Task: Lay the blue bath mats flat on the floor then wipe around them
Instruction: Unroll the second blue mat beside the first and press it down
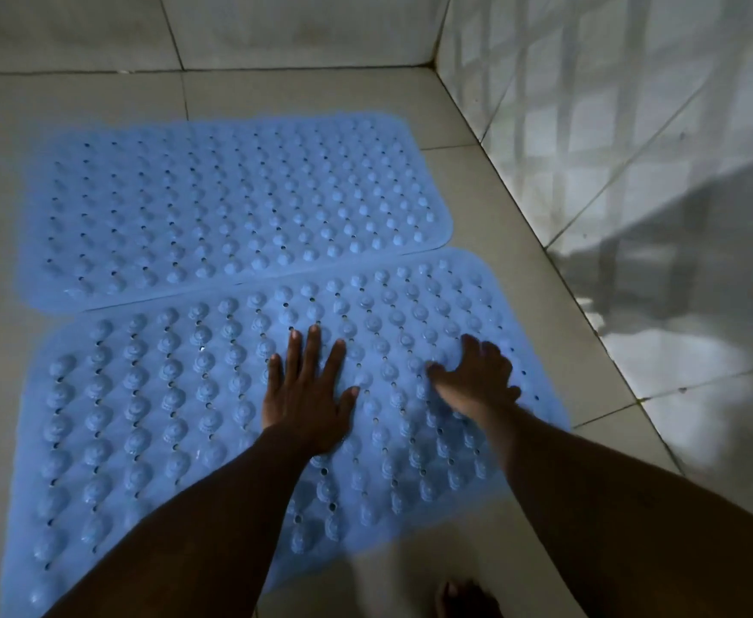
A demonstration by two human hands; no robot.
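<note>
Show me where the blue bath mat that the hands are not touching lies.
The far bath mat lies flat on the tiled floor in the upper left of the head view, beyond the near bath mat, long edges meeting.

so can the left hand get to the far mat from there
Probably yes. The left hand lies flat on the near mat, and the far mat lies straight ahead of it, with nothing on it or in between.

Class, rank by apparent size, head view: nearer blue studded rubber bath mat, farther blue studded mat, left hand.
1. Nearer blue studded rubber bath mat, though nearness may inflate it.
2. Farther blue studded mat.
3. Left hand.
</note>
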